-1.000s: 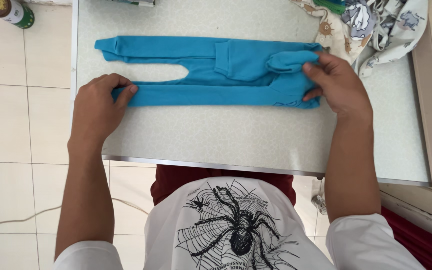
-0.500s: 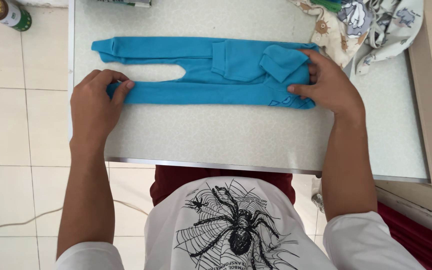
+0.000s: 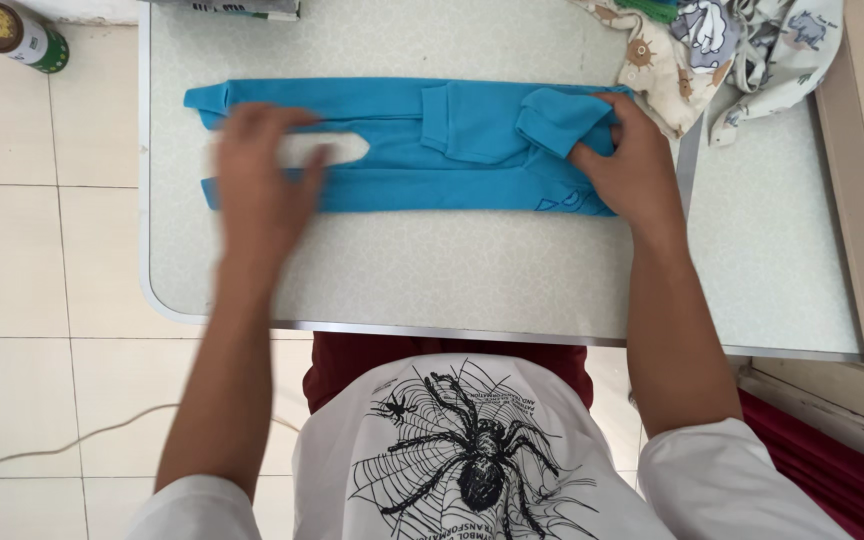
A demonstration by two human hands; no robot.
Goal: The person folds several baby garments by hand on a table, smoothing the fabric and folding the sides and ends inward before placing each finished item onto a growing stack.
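Table [image 3: 472,280]: a pale speckled top with a metal edge, seen from above; its far edge is cut off at 12 o'clock.

Blue garment [image 3: 422,150]: a bright turquoise one-piece with two long legs, laid flat across the far half of the table and stretched from 9 o'clock to 3 o'clock. The legs are parted by a narrow gap through which the table top is seen. A sleeve is folded inward over the body near the 3 o'clock end. A dark printed mark at the lower edge of that end is partly covered and cannot be read.

Pile of patterned cloth [image 3: 732,50]: cream and grey printed fabric heaped at 1 o'clock, just beside the garment's end; its upper part is cut off by the picture's edge.

Left hand [image 3: 262,180]: laid palm down with fingers spread over the leg end at 9 o'clock, nothing being gripped. It is blurred, so finger detail is hard to make out.

Right hand [image 3: 632,165]: set on the body end at 3 o'clock, fingers curled onto the folded sleeve; whether the cloth is pinched or only pressed cannot be told.

Can [image 3: 20,38]: a small green and white tin with a yellow top, standing on the tiled floor at 10 o'clock, well apart from the table.
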